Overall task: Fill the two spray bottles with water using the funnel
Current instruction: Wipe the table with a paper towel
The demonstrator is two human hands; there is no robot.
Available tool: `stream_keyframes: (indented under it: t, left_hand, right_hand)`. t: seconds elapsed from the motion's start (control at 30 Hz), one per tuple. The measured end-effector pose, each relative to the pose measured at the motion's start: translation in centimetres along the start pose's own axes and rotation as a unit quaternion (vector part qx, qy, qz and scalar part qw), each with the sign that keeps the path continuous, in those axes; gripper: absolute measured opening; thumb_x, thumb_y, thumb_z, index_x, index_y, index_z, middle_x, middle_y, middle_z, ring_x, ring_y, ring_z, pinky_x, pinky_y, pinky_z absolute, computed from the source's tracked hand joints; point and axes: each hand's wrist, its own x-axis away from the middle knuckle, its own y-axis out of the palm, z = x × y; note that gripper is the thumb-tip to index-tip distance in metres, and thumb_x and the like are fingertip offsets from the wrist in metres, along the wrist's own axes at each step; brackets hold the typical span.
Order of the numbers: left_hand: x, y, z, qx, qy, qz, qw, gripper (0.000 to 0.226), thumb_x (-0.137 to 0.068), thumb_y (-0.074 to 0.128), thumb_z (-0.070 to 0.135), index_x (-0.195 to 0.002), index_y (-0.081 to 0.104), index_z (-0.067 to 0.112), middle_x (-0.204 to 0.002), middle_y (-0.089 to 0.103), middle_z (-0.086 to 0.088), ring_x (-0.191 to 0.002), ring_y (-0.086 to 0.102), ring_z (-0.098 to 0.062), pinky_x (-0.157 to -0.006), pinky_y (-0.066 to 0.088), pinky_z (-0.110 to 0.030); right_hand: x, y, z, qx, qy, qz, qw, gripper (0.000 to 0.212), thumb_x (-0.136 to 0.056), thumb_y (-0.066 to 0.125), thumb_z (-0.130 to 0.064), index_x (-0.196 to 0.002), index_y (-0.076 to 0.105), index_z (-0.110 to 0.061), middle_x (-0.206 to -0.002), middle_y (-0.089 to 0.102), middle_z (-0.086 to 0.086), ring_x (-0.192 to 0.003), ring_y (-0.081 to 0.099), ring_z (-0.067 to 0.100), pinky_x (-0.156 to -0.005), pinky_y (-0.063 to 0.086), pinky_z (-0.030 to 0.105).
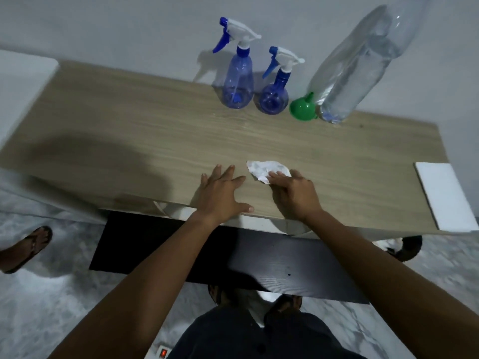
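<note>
Two blue spray bottles stand at the back of the wooden table point(129, 141), both with white and blue trigger heads on: a tall one point(239, 81) and a short round one point(274, 95). A green funnel point(303, 107) lies on its side right of them. Beside it stands a large clear water bottle point(360, 66), its top out of frame. My left hand point(223, 193) lies flat on the table near the front edge, fingers spread. My right hand point(293, 190) rests its fingers on a crumpled white tissue point(264, 169).
A white rectangular slab point(443, 195) lies at the table's right front corner. A white block point(20, 81) sits left of the table. A dark shelf point(233, 257) juts out under the table. Another person's sandalled foot point(28, 247) is on the floor at left.
</note>
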Motion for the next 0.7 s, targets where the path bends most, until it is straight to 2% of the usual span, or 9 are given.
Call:
stream_keyframes:
  t: [0.07, 0.13, 0.2, 0.27, 0.37, 0.53, 0.63, 0.7]
  left_hand:
    - [-0.1, 0.3, 1.3, -0.014, -0.015, 0.014, 1.000, 0.087, -0.074, 0.068, 0.069, -0.148, 0.039, 0.035, -0.165, 0.017, 0.003, -0.153, 0.004, -0.029, -0.122, 0.011, -0.051]
    - [-0.5, 0.0, 2.8, -0.027, -0.013, 0.020, 0.999, 0.082, -0.075, 0.068, 0.067, -0.146, 0.045, 0.033, -0.162, 0.025, 0.002, -0.151, 0.013, -0.031, -0.121, 0.018, -0.048]
    - [-1.3, -0.5, 4.9, -0.042, 0.013, 0.004, 0.999, 0.077, -0.076, 0.068, 0.064, -0.143, 0.049, 0.030, -0.157, 0.035, 0.001, -0.146, 0.025, -0.030, -0.118, 0.026, -0.045]
    - [-2.2, -0.7, 7.5, -0.039, 0.039, -0.021, 0.998, 0.072, -0.079, 0.068, 0.060, -0.142, 0.051, 0.029, -0.151, 0.043, 0.001, -0.139, 0.036, -0.028, -0.114, 0.034, -0.042]
    - [-3.9, -0.7, 12.2, -0.030, 0.065, -0.066, 0.995, 0.074, -0.079, 0.068, 0.054, -0.144, 0.047, 0.027, -0.145, 0.052, 0.000, -0.132, 0.048, -0.026, -0.107, 0.043, -0.040]
    - [-5.4, 0.9, 22.2, -0.067, 0.120, -0.089, 0.986, 0.081, -0.080, 0.068, 0.054, -0.150, 0.039, 0.026, -0.146, 0.053, -0.005, -0.133, 0.049, -0.029, -0.107, 0.043, -0.041]
    - [-6.4, 2.5, 28.9, -0.047, 0.140, -0.103, 0.984, 0.083, -0.080, 0.070, 0.053, -0.151, 0.037, 0.024, -0.148, 0.050, -0.005, -0.133, 0.049, -0.028, -0.106, 0.044, -0.041]
    - [-7.2, 3.9, 33.3, -0.039, 0.143, -0.112, 0.983, 0.085, -0.078, 0.072, 0.055, -0.151, 0.038, 0.025, -0.148, 0.051, -0.004, -0.132, 0.050, -0.027, -0.105, 0.045, -0.039]
  right_hand:
    - [1.0, -1.5, 0.3, 0.002, 0.035, -0.010, 0.999, 0.022, -0.077, 0.061, -0.018, -0.086, 0.080, -0.025, -0.074, 0.075, 0.008, -0.064, 0.068, 0.038, -0.053, 0.052, 0.032]
    - [1.3, -2.7, 1.8, -0.023, 0.107, -0.031, 0.994, 0.020, -0.076, 0.062, -0.016, -0.082, 0.081, -0.020, -0.076, 0.076, 0.010, -0.068, 0.070, 0.034, -0.061, 0.053, 0.036]
    - [1.5, -4.0, 4.0, -0.088, 0.186, -0.018, 0.978, 0.017, -0.079, 0.069, -0.006, -0.086, 0.082, -0.014, -0.085, 0.079, 0.008, -0.078, 0.072, 0.021, -0.072, 0.052, 0.030]
    - [2.3, -6.2, 5.9, -0.133, 0.250, 0.041, 0.958, 0.017, -0.080, 0.073, -0.002, -0.092, 0.082, -0.010, -0.090, 0.079, 0.008, -0.083, 0.071, 0.015, -0.074, 0.049, 0.019]
    - [4.3, -10.4, 8.5, -0.162, 0.310, 0.109, 0.931, 0.020, -0.080, 0.077, -0.008, -0.100, 0.080, -0.011, -0.094, 0.078, 0.005, -0.083, 0.072, 0.018, -0.076, 0.052, 0.025]
    - [8.7, -16.9, 14.9, -0.190, 0.400, 0.178, 0.879, 0.037, -0.082, 0.080, -0.013, -0.118, 0.075, -0.014, -0.107, 0.073, 0.000, -0.087, 0.066, 0.011, -0.081, 0.046, 0.021]
    - [11.6, -20.2, 19.1, -0.201, 0.446, 0.222, 0.843, 0.038, -0.080, 0.081, -0.011, -0.118, 0.075, -0.012, -0.108, 0.075, 0.002, -0.097, 0.068, 0.013, -0.087, 0.046, 0.021]
    - [13.4, -22.1, 21.9, -0.209, 0.461, 0.247, 0.826, 0.031, -0.080, 0.077, -0.008, -0.110, 0.078, -0.011, -0.102, 0.077, 0.002, -0.099, 0.070, 0.016, -0.088, 0.051, 0.023]
